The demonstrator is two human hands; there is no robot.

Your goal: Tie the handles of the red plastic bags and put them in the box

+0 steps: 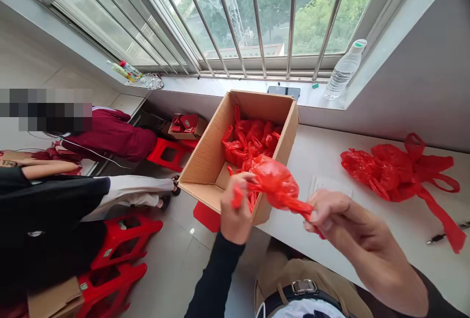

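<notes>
In the head view, I see a red bag between my two hands. My right hand pinches its long, twisted end. My left hand grips red plastic at the other end, but it is blurry, so I can't tell how each finger sits. The bag is over the near right edge of a box, just ahead of my hands. More red bags lie inside it. Right of my right hand, a red heap with loose straps lies on the table, near a pen. Far ahead of my right hand, a bottle stands on the sill. Well left of my left hand are red stools and a person in dark red.
</notes>
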